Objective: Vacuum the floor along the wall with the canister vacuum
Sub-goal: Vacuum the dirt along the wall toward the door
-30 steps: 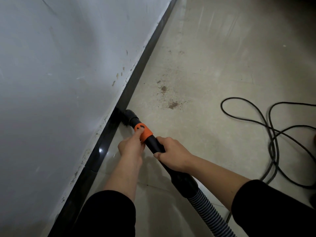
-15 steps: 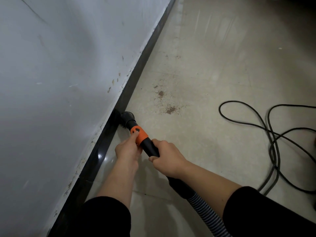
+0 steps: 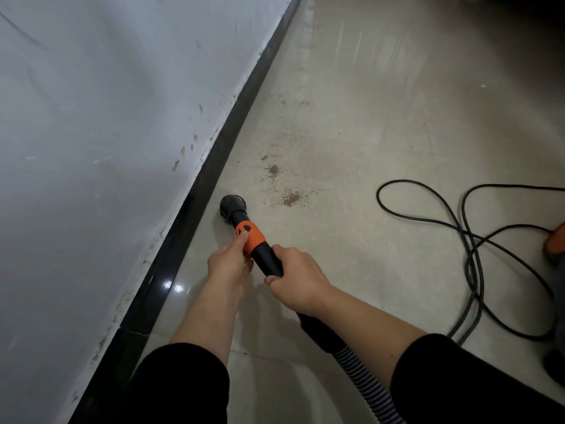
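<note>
1. The left hand [image 3: 229,264] grasps the vacuum's black tube [image 3: 270,261] from the wall side. Its fingers are curled round the tube, and one fingertip rests on the orange collar [image 3: 252,237].
2. The right hand [image 3: 298,281] is clenched round the same tube just behind the left hand, knuckles up.
3. Both forearms are bare, coming out of black sleeves [image 3: 183,384] at the bottom of the view.
4. The round black brush head [image 3: 233,205] sits at the front end of the tube, just past the orange collar. It is down on the floor [image 3: 367,133], just beside the dark skirting board [image 3: 214,166], with a thin strip of floor showing between them.
5. Behind the right hand the tube widens into a ribbed hose [image 3: 363,384] of grey and black, which passes under the right forearm and runs off the bottom edge.
6. The pale wall [image 3: 91,148] fills the left side, scuffed and chipped along its foot above the skirting board.
7. Brown spots [image 3: 290,198] of dirt lie on the floor just right of the brush head, with a smaller patch farther on.
8. A black cable [image 3: 470,246] lies in loose loops on the floor to the right, well apart from the hands.
9. At the right edge is part of an orange and dark object [image 3: 555,244], too cropped to identify.
</note>
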A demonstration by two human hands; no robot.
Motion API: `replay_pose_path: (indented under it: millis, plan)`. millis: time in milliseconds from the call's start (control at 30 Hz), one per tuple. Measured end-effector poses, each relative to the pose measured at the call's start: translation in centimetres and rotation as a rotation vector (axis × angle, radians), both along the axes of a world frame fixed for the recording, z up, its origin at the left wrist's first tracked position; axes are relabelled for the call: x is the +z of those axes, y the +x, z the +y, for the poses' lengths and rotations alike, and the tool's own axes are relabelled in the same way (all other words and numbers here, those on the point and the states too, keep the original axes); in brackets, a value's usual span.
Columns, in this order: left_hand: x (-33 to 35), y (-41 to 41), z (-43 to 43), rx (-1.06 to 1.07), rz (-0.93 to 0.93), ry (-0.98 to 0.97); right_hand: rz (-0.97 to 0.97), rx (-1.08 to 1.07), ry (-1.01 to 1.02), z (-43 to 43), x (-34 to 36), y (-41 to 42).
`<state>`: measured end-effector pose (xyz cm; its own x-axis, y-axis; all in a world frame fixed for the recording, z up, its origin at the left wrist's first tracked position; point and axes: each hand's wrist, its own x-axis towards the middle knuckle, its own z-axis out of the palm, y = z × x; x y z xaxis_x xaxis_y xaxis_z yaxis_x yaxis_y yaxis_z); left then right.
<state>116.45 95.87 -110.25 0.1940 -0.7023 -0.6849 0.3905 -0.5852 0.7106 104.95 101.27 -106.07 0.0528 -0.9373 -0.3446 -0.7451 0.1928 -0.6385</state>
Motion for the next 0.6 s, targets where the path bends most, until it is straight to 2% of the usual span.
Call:
replay_pose_path:
  millis: [600]
  plan:
    - [0.2,-4.5,0.1,-0.081,0.004,0.018,0.048,-0.067,0.016,1.1,0.3,-3.9]
